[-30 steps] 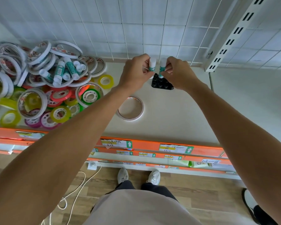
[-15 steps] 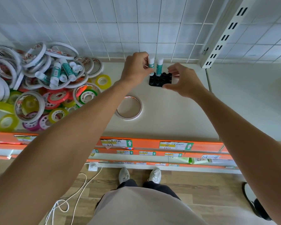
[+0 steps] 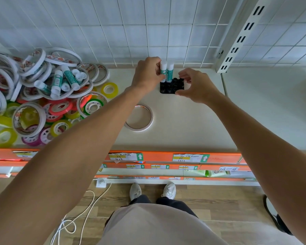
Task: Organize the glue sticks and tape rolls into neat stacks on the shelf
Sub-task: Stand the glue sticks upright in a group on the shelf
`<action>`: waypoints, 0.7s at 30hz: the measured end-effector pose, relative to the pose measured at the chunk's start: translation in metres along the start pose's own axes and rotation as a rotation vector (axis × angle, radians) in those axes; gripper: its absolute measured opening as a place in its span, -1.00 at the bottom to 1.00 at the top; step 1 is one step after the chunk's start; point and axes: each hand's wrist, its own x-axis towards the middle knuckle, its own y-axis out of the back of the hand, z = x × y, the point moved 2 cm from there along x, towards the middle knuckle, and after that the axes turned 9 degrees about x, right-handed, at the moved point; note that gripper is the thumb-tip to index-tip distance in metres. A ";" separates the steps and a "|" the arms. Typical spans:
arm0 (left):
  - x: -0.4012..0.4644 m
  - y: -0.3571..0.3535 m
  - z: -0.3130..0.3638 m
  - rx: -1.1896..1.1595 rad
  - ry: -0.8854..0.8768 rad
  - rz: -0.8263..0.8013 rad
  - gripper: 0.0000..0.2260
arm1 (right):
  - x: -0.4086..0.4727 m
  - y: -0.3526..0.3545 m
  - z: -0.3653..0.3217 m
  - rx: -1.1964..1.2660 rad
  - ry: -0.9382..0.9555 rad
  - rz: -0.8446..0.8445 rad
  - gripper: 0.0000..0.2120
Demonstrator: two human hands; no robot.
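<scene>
Both my arms are stretched out over the shelf (image 3: 184, 124). My left hand (image 3: 147, 76) grips a glue stick (image 3: 163, 69), fingers curled round its side, holding it upright at the back left corner of the black holder tray (image 3: 171, 86). A second glue stick (image 3: 170, 72) stands just beside it, touching, upright in the tray. My right hand (image 3: 196, 85) hovers at the tray's right edge, thumb and fingers bent in a loose curve, apart, holding nothing; whether the fingertips touch the tray I cannot tell.

A single white tape roll (image 3: 140, 119) lies flat on the shelf near my left forearm. Far left sits a jumbled pile of tape rolls (image 3: 34, 103), with more glue sticks (image 3: 60, 80) lying on top. White wire grid (image 3: 148, 29) behind, orange price strip (image 3: 157, 156) along the front edge, wood floor (image 3: 219, 200) and a white cable (image 3: 88, 206) below.
</scene>
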 end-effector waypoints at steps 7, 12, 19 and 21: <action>0.000 -0.005 -0.004 0.003 0.031 0.000 -0.82 | 0.001 0.000 0.001 -0.004 -0.011 -0.005 -0.38; -0.001 -0.007 -0.003 0.037 0.042 0.030 -0.86 | 0.000 0.000 -0.003 -0.011 -0.013 -0.012 -0.37; -0.003 -0.010 -0.004 0.021 0.090 -0.048 -0.84 | -0.002 -0.002 -0.004 -0.033 -0.013 0.005 -0.37; -0.005 -0.013 -0.009 -0.004 0.109 -0.099 -0.81 | -0.002 -0.004 -0.003 -0.028 -0.019 0.017 -0.37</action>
